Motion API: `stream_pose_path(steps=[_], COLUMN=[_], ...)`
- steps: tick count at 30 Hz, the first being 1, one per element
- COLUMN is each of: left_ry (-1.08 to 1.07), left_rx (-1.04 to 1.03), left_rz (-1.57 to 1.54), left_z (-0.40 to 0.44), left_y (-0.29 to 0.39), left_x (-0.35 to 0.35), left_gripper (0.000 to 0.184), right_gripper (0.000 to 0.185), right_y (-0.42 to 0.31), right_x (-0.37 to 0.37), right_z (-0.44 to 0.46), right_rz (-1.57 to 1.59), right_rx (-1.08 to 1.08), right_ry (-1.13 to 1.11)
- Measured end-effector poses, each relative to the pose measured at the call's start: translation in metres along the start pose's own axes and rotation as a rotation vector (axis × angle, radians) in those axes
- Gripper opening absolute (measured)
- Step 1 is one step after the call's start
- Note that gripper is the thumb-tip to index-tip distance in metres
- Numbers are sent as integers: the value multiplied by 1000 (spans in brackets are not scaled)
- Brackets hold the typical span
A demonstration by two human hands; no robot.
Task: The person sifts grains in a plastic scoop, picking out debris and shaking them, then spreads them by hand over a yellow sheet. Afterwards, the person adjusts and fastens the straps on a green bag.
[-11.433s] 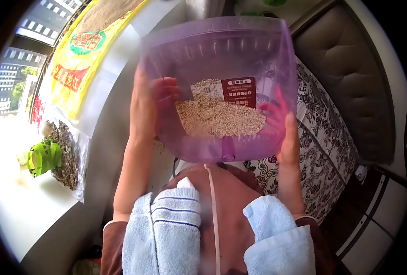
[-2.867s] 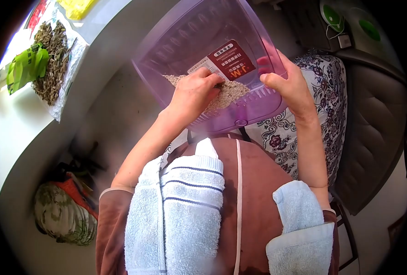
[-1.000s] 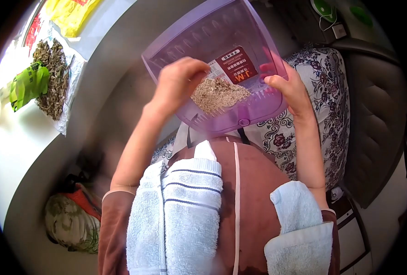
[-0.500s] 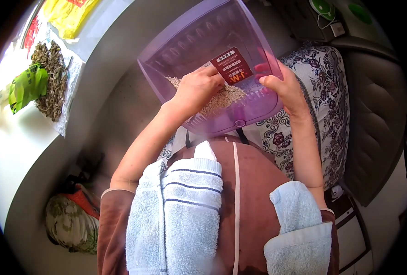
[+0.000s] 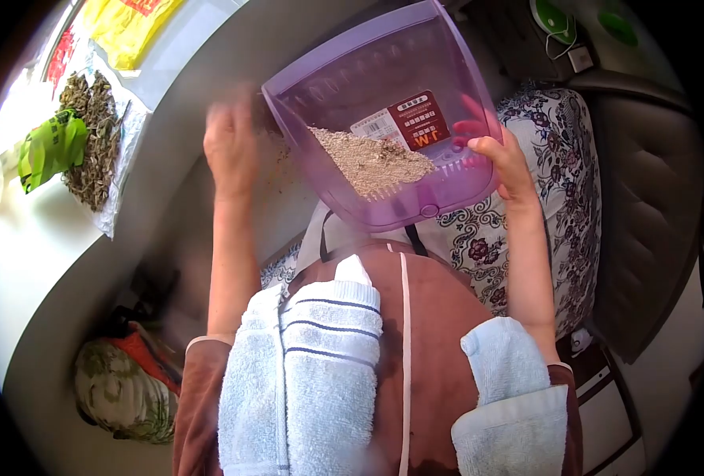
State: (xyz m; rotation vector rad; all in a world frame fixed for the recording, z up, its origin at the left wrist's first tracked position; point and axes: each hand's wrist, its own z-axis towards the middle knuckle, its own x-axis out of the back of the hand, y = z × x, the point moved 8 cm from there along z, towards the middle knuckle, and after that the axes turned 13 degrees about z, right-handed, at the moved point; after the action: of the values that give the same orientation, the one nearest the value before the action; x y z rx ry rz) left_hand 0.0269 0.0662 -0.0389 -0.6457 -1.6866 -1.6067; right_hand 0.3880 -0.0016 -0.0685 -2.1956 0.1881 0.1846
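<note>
A translucent purple plastic bin is held tilted in front of me. My right hand grips its right wall, with the thumb inside and the fingers showing through the plastic. Pale grains with some darker bits on top lie heaped in the bin's lower left part. Behind them, a dark red and white label is on the bin. My left hand is outside, left of the bin, its fingers smeared by motion. Small brown bits hang blurred in the air between that hand and the bin.
Dried brown plant pieces lie on a white sheet on the ledge at left, beside a green bag and a yellow bag. A floral-covered seat and dark padded furniture stand at right. A cabbage-like bundle sits lower left.
My left hand has come out of the grains and moved left, outside the bin, with bits scattering near it. The bin has shifted slightly right, still in my right hand.
</note>
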Motion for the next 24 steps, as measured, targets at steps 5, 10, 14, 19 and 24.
stream_pose_path(steps=[5, 10, 14, 19, 24], left_ry=[-288, -93, -115, -93, -242], left_rx=[678, 802, 641, 691, 573], left_rz=[-988, -1232, -1200, -1325, -1207], left_z=[-27, -39, -46, -14, -55], left_y=[-62, -58, 10, -57, -3], left_x=[-77, -98, -116, -75, -88], left_gripper=[58, 45, 42, 45, 50], right_gripper=[74, 72, 79, 79, 79], right_y=[-12, -20, -36, -8, 17], right_x=[-26, -25, 37, -46, -14], right_z=[-3, 9, 7, 8, 33], right_rz=[-61, -195, -41, -32, 240], right_rx=[0, 37, 24, 172, -24], right_ry=[-61, -70, -103, -113, -174])
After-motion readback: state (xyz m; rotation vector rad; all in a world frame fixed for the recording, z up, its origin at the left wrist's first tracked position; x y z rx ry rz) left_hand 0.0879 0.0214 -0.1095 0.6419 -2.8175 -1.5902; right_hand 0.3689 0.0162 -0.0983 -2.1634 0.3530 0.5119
